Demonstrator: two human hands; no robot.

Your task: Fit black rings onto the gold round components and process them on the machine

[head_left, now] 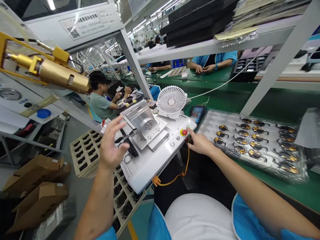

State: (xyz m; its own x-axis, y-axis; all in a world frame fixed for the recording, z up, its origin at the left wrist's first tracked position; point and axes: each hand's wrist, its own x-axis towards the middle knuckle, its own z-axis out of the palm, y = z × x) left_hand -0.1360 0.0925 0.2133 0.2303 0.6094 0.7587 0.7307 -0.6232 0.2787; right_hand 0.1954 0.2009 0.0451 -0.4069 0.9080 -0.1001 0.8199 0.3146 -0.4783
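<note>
Presently, the left hand (112, 143) is raised at the side of the white machine (150, 160), wide, with fingers spread and nothing in its grasp. The right hand (201, 143) is at the machine's front edge, index finger extended, thumb apart from it, with nothing seen held. Its fingertip is at a small green-ringed button (188, 126), just beside the red button (184, 132); whether it is pressing cannot be told. Two silver buttons (178, 138) sit further along the same edge.

The machine stands directly before the person, bearing a tilted metal block (147, 121) and, at its far end, a white fan (171, 101). An orange cable (187, 163) hangs below the front edge. To the right, on the green worktop (217, 91), a clear tray (208, 125) holds round dark parts (256, 137) with curved tails. A brass cylinder (65, 75) is mounted at upper left. Cardboard boxes (37, 203) lie at lower left. Beyond the machine, a co-worker (102, 103) in a green shirt is seated.
</note>
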